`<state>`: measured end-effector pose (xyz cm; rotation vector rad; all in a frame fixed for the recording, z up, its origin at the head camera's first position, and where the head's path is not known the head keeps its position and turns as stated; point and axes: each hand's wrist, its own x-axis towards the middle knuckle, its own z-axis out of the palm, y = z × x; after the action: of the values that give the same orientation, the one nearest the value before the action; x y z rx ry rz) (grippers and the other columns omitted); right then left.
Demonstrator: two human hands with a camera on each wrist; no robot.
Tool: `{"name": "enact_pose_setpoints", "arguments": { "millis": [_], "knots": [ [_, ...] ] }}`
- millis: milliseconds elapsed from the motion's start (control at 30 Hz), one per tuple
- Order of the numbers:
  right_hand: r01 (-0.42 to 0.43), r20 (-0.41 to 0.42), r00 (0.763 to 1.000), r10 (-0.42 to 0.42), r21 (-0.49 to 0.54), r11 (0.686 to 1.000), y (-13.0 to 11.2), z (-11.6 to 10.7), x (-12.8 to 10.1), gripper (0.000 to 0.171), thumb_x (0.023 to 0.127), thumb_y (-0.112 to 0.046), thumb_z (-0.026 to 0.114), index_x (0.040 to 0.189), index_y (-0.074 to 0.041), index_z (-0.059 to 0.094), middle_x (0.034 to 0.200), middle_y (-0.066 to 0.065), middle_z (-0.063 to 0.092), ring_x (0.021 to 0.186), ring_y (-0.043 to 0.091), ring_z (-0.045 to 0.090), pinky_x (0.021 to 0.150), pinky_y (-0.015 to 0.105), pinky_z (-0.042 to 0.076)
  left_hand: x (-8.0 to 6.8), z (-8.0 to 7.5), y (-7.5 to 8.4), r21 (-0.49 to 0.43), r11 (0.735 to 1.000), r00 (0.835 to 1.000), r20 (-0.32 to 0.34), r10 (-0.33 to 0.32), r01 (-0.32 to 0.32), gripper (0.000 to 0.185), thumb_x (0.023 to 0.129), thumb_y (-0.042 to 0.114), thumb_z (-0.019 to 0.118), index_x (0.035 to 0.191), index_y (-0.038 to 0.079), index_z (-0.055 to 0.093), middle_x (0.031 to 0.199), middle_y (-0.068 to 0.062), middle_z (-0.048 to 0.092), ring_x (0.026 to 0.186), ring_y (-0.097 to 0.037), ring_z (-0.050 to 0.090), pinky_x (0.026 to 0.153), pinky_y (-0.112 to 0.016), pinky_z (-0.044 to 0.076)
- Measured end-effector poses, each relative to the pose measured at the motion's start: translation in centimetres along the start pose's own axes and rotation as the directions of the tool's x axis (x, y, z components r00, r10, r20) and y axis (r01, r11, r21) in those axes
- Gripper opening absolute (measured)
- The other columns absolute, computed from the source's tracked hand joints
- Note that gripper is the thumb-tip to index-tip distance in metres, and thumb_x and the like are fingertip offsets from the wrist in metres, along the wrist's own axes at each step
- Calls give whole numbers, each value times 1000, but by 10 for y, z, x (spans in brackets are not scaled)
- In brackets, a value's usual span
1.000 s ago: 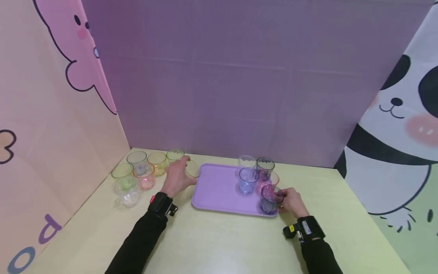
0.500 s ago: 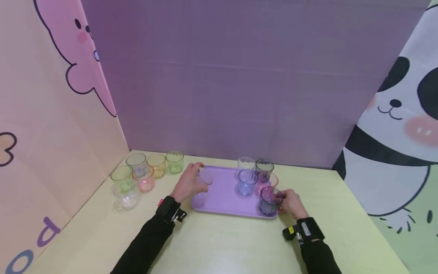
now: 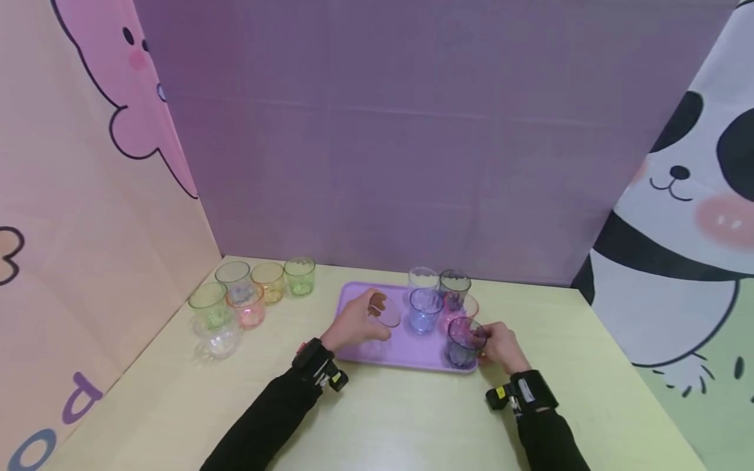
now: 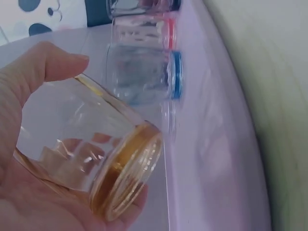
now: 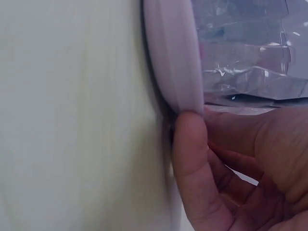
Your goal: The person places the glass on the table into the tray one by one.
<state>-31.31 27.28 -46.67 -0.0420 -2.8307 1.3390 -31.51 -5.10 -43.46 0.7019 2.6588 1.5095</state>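
In the head view my left hand (image 3: 353, 325) holds a tinted glass tumbler (image 3: 385, 313) above the left half of a purple tray (image 3: 389, 357). The left wrist view shows this tumbler tilted, with an amber base, between thumb and fingers. My right hand (image 3: 503, 348) is at the tray's front right corner, where the right wrist view shows it pinching the tray's rim (image 5: 175, 62). Right beside those fingers stands a dark purple tumbler (image 3: 463, 352). Behind it on the tray are blue (image 3: 425, 314), pink (image 3: 471, 306), clear (image 3: 423, 279) and dark grey (image 3: 456, 282) tumblers.
At the table's left side stand several more tumblers: green (image 3: 208, 306), pinkish-orange (image 3: 247, 309), yellow (image 3: 268, 282), greyish (image 3: 233, 275), clear (image 3: 221, 340) and another green one (image 3: 300, 278). A purple backdrop (image 3: 377, 163) rises behind the pale table (image 3: 377, 418).
My left hand has carried its tumbler rightward from beside the left group to above the tray. The right hand has stayed at the tray's corner.
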Motion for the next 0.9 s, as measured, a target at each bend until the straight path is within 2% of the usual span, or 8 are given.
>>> {"name": "enact_pose_setpoints", "arguments": {
  "millis": [100,200,400,533,633,700,900],
  "knots": [
    [7,3,1000,-7,3,1000,-1,1,0,8,76,8,60,78,2,65,79,13,64,61,19,60,50,31,54,1,7,2,-4,1000,1000,-9,4,-4,69,59,16,79,120,11,47,107,-3,56,98,-20,56,80,-26,48],
    [8,2,1000,-8,3,1000,-2,1,-1,7,75,8,60,76,2,65,79,13,64,61,19,61,50,31,54,2,13,5,-30,999,1000,-9,15,-16,68,58,14,79,118,11,48,107,-7,58,99,-24,56,80,-27,48],
    [0,-1,1000,0,-20,1000,-1,0,0,10,74,11,58,75,2,64,81,14,64,64,19,61,51,30,54,3,28,9,-52,998,999,28,32,-30,68,59,15,80,119,11,47,108,-9,59,97,-23,57,77,-25,49],
    [-5,-2,1000,5,-18,1000,0,1,0,12,74,12,57,75,2,63,81,13,64,63,18,60,51,30,54,2,40,12,-56,998,1000,24,14,-13,68,59,17,81,118,9,47,109,-9,59,96,-21,58,77,-26,49],
    [-6,-2,1000,6,-8,1000,0,1,0,14,73,13,57,77,2,64,80,12,64,62,18,60,51,31,54,1,47,15,-25,1000,1000,6,16,-16,68,59,20,81,116,9,46,109,-8,59,98,-22,57,79,-27,49],
    [-7,-1,1000,7,-3,1000,0,1,0,16,72,14,57,79,2,65,80,12,64,62,18,60,51,31,54,1,51,16,14,999,999,-8,43,-43,69,59,22,82,117,9,47,109,-8,59,98,-21,57,78,-28,49],
    [0,1,1000,0,-7,1000,1,0,2,15,72,13,58,78,1,65,80,13,65,62,18,61,50,31,54,1,53,22,173,981,995,-26,92,-86,79,57,30,83,125,9,48,112,-10,52,95,-16,51,79,-31,47]
  ]
}}
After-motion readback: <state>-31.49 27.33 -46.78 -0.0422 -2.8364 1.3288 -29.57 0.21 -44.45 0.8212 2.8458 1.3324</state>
